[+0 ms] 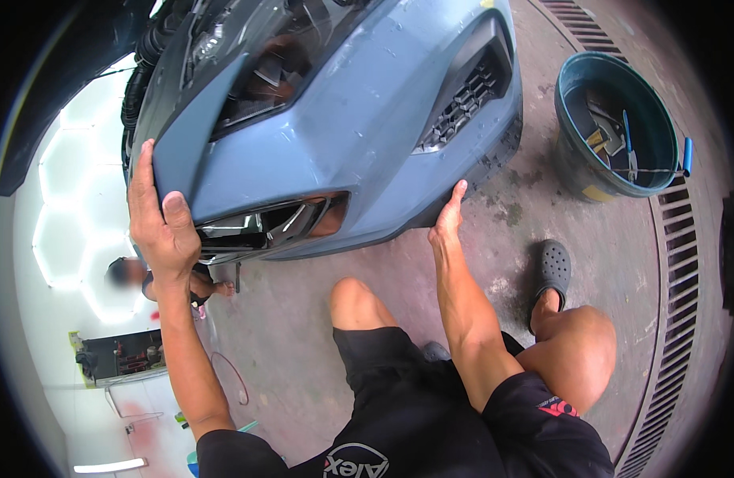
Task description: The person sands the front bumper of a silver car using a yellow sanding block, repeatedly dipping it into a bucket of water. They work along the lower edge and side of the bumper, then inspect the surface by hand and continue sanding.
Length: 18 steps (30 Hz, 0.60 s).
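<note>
A blue-grey car bumper (367,135) fills the top middle, with water drops or small marks on its surface. My left hand (164,227) is at its left edge, fingers reaching up along the side and thumb apart near the glossy black lamp (263,227). Lower on the right, my right hand (448,215) holds the bottom edge from beneath; its thumb side shows, and most of its fingers are hidden. A dark headlight (271,80) sits above the painted panel, and a black honeycomb grille (466,103) is set into the right part.
A dark green bucket (570,151) with several tools in it stands on the concrete floor (279,319) at right. Beyond it runs a slotted drain grate (676,255). Far left, another person (136,275) is low down near a white wall with hexagonal lights (60,247).
</note>
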Each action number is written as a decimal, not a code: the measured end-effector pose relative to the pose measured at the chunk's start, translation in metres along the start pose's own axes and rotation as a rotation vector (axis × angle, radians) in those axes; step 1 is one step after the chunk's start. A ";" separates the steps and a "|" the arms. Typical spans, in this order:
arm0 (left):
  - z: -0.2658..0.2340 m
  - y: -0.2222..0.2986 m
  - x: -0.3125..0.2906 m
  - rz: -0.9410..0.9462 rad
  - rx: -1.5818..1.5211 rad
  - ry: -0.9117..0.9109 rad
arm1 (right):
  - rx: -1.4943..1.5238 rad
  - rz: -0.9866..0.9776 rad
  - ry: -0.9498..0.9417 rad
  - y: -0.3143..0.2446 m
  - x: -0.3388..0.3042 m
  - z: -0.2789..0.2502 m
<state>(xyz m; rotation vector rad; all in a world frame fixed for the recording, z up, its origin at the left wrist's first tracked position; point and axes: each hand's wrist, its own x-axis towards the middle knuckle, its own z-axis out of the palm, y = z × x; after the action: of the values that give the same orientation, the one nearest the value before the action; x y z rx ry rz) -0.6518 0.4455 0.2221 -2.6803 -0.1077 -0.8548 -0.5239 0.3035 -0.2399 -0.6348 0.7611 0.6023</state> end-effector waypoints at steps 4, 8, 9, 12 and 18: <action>-0.004 -0.003 0.002 0.041 0.005 0.004 | 0.001 -0.017 -0.023 0.001 -0.002 0.001; -0.004 -0.003 0.000 0.081 0.016 0.004 | 0.013 0.009 -0.040 0.000 -0.005 0.001; -0.004 -0.002 0.001 0.078 0.012 0.003 | 0.020 0.016 -0.053 -0.001 -0.002 -0.001; -0.004 -0.004 0.002 0.108 0.033 0.027 | 0.024 0.031 -0.058 0.001 0.001 -0.001; -0.007 -0.004 0.001 0.096 0.065 0.005 | 0.013 -0.023 -0.046 0.000 -0.007 0.002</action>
<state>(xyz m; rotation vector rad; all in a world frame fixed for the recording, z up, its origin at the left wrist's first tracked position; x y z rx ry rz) -0.6550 0.4471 0.2290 -2.6003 -0.0051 -0.8142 -0.5276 0.3035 -0.2330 -0.6153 0.7128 0.5884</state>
